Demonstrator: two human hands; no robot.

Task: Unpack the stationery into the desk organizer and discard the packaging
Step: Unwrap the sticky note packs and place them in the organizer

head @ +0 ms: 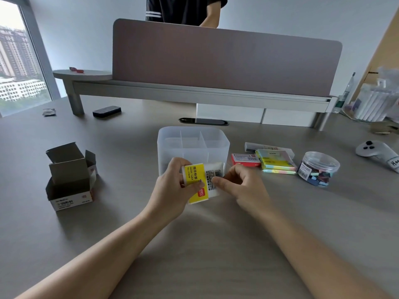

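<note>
Index-tab pack (pixel 199 182), yellow and white, was held just in front of the translucent desk organizer (pixel 193 145), overlapping its near wall in view: left hand (pixel 172 186) gripped the pack's left side, thumb curled over the yellow face and fingers behind, while right hand (pixel 239 184) pinched the pack's white right edge, thumb tip on the printed label. Left of the organizer, well apart, sat an opened cardboard box (pixel 70 176) with flaps up. Right of the organizer lay a red box (pixel 245 160), a stack of sticky notes (pixel 277 161) and a clear tub of binder clips (pixel 318 168), all on the desk (pixel 216 244).
</note>
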